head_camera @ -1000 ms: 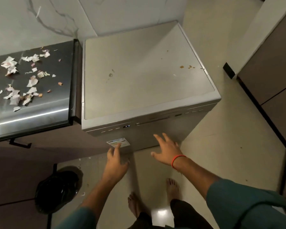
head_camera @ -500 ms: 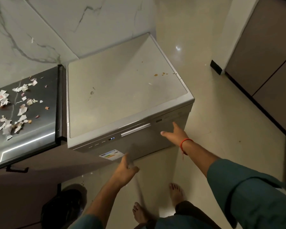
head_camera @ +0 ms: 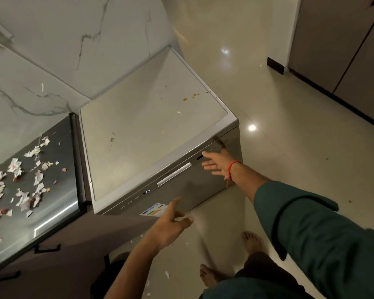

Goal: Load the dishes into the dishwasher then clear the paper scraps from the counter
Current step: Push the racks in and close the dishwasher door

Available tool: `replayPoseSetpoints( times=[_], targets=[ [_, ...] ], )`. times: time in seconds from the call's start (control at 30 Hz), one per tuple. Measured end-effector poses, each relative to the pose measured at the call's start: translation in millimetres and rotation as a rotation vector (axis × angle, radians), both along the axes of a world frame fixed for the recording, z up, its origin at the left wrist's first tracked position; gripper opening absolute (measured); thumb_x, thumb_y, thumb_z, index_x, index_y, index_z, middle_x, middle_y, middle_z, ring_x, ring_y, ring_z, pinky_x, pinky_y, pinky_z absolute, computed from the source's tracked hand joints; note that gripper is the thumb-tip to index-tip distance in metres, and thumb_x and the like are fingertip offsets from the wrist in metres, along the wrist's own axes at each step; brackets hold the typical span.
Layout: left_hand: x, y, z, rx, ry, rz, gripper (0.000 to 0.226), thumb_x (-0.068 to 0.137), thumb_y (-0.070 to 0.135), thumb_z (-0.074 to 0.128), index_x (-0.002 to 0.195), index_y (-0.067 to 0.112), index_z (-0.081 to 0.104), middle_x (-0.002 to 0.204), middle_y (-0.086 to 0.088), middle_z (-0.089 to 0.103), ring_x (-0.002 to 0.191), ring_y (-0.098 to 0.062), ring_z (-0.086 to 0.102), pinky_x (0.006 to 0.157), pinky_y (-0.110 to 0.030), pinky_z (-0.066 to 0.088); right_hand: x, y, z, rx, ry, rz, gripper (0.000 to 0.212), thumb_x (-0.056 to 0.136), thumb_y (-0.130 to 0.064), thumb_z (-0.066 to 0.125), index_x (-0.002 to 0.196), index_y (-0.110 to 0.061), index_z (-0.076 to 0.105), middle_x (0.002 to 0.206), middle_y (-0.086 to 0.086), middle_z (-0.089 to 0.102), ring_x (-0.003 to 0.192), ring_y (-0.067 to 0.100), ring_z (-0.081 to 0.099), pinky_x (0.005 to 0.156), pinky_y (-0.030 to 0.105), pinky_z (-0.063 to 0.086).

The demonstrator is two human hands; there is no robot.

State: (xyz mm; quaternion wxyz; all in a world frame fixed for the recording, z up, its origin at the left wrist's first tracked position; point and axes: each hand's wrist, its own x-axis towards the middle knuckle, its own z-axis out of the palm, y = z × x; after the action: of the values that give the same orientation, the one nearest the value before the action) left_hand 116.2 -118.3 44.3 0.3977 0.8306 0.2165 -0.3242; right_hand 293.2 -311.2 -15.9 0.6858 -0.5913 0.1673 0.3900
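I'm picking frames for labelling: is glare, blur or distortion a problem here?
Head view: dim, warm light; lamp glare spots on the floor and a bright streak on the counter; wide-angle tilt bends the dishwasher; right hand slightly soft.

Look at the dishwasher [head_camera: 160,130]: its small lit display [head_camera: 146,192] on the control strip glows with what reads like "P1", though the second character is too small for you to be sure of. Just below it, the sticker [head_camera: 153,211] on the door front carries coloured bars, and its print is too fine to read.
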Motion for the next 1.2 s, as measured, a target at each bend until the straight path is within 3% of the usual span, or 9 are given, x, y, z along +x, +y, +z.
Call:
replayPoseSetpoints(
  times=[0.07,0.1,0.2,0.37,0.5,0.7,0.9,1.0,1.2],
  targets=[
    [0,6,4,0.022,-0.006,0.011,0.077,0.096,0.034,0.069,0.158,0.034,0.023,0.134,-0.003,0.056,0.118,-0.013,0.06,0.09,-0.022,0.05,1,3,3,0.045,-0.003,-0.053,0.045,0.097,-0.037,0.066,0.128,-0.008,0.052,0.123,0.012,0.07,0.113,0.022,0.068,0.109,0.048,0.046],
    [0,9,5,0.03,0.004,0.012,0.078,0.096,0.035,0.069,0.159,0.034,0.023,0.134,-0.002,0.057,0.118,-0.013,0.06,0.092,-0.023,0.048,2,5,2,0.051,-0.002,-0.094,0.041,0.096,-0.036,0.067,0.123,-0.007,0.057,0.121,0.011,0.071,0.107,0.02,0.069,0.109,0.047,0.046],
    [0,14,9,0.042,0.048,0.006,0.079,0.097,0.038,0.067,0.159,0.035,0.019,0.135,-0.001,0.058,0.119,-0.015,0.059,0.093,-0.026,0.046,6,9,0,0.025,0.002,-0.19,0.038,0.093,-0.031,0.071,0.119,-0.004,0.062,0.112,0.008,0.074,0.086,0.013,0.07,0.102,0.043,0.051],
    [3,10,12,0.043,0.077,0.009,0.082,0.095,0.041,0.067,0.16,0.033,0.018,0.141,-0.005,0.055,0.123,-0.019,0.058,0.104,-0.035,0.047,11,10,0,-0.003,0.009,-0.226,0.032,0.09,-0.023,0.074,0.113,-0.003,0.066,0.088,0.003,0.075,0.075,0.012,0.071,0.096,0.043,0.055],
    [7,4,11,0.048,0.095,-0.008,0.089,0.088,0.05,0.068,0.16,0.035,0.018,0.14,-0.003,0.054,0.126,-0.021,0.056,0.112,-0.043,0.045,17,10,8,0.034,0.036,-0.207,0.014,0.088,-0.021,0.075,0.094,-0.01,0.069,0.074,0.001,0.072,0.063,0.01,0.06,0.096,0.041,0.055],
    [21,-6,7,0.059,0.097,-0.071,0.081,0.094,0.045,0.067,0.159,0.035,0.02,0.14,-0.004,0.054,0.125,-0.021,0.056,0.109,-0.039,0.046,44,-17,31,0.387,0.145,-0.261,0.025,0.091,-0.019,0.072,0.113,-0.015,0.062,0.06,0.003,0.052,0.044,0.007,0.036,0.089,0.04,0.058],
    [34,-25,6,0.092,0.074,-0.159,0.076,0.097,0.042,0.065,0.159,0.034,0.021,0.139,0.0,0.056,0.122,-0.019,0.057,0.105,-0.035,0.046,35,-45,17,0.252,0.105,-0.083,0.036,0.085,-0.025,0.08,0.115,-0.013,0.064,0.064,0.003,0.06,0.038,0.005,0.036,0.097,0.043,0.057],
    [35,-31,10,0.11,0.057,-0.199,0.076,0.097,0.046,0.065,0.158,0.036,0.022,0.137,0.005,0.055,0.12,-0.017,0.059,0.101,-0.032,0.048,28,-44,16,0.261,0.103,-0.138,0.035,0.086,-0.025,0.079,0.114,-0.011,0.066,0.063,0.001,0.059,0.038,0.004,0.035,0.095,0.041,0.058],
    [26,-14,16,0.112,0.092,-0.143,0.075,0.095,0.049,0.066,0.157,0.036,0.026,0.137,0.007,0.055,0.124,-0.016,0.056,0.109,-0.038,0.046,25,-26,27,0.349,0.127,-0.323,0.015,0.093,-0.023,0.07,0.105,-0.016,0.063,0.064,0.002,0.06,0.041,0.005,0.035,0.096,0.04,0.056]
  ],
)
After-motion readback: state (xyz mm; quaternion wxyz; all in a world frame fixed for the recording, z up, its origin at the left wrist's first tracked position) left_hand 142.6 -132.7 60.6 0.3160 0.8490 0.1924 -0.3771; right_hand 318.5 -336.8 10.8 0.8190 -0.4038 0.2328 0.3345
